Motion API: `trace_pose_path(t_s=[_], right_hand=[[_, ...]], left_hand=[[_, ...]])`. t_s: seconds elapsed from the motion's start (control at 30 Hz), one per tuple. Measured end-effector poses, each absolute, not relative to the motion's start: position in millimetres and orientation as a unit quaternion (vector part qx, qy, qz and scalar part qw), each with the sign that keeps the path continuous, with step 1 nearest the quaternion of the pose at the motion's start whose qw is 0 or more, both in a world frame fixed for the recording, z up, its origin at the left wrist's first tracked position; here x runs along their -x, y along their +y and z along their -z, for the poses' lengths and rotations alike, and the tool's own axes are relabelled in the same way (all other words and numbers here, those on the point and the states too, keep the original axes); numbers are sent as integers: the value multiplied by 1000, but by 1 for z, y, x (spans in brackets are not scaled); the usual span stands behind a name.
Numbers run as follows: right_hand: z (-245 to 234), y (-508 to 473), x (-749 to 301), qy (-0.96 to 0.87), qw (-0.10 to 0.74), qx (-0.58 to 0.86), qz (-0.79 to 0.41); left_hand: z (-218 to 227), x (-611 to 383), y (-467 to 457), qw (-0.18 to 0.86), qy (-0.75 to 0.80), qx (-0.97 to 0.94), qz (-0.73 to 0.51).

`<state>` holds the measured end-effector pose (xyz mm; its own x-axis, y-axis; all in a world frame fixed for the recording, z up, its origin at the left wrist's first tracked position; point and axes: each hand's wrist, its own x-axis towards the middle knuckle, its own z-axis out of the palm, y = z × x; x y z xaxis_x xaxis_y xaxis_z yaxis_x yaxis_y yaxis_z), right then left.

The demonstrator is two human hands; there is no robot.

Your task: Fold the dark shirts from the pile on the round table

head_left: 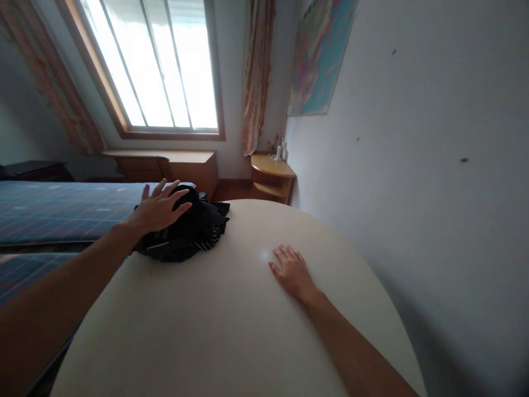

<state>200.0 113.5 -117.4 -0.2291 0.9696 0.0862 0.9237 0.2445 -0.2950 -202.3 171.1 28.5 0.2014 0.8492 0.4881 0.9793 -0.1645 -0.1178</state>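
Note:
A crumpled pile of black cloth point(190, 231), with some white stitching or stripes at its right side, lies on the far left part of a round cream table point(231, 325). My left hand point(160, 208) is over the pile with its fingers spread; whether it touches the cloth I cannot tell. Flat on the tabletop, right of the middle, rests my right hand point(291, 270), fingers stretched out and holding nothing. A stretch of bare tabletop separates it from the cloth.
Beds with blue plaid mattresses point(74, 209) stand to the left. Beyond the table are a wooden desk point(194, 157) under a bright window point(161, 66) and a corner shelf point(270, 165) with small items. A white wall point(433, 220) runs close along the right.

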Motion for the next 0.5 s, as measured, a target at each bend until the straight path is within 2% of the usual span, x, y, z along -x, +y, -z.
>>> trace_pose_path(t_s=[0.1,0.2,0.37,0.5], right_hand=[[116,113,-200,-779,126,609,-86],[109,117,-202,-787,124,600,-76],[95,135,-209,-816,106,565,-65],[101,145,-210,-810,157,563,-36]], left_hand=[[-30,165,161,238,-571,742,258],[-7,109,149,188,-525,773,303],[77,26,138,-2,-480,850,217],[122,10,141,-34,-487,850,199]])
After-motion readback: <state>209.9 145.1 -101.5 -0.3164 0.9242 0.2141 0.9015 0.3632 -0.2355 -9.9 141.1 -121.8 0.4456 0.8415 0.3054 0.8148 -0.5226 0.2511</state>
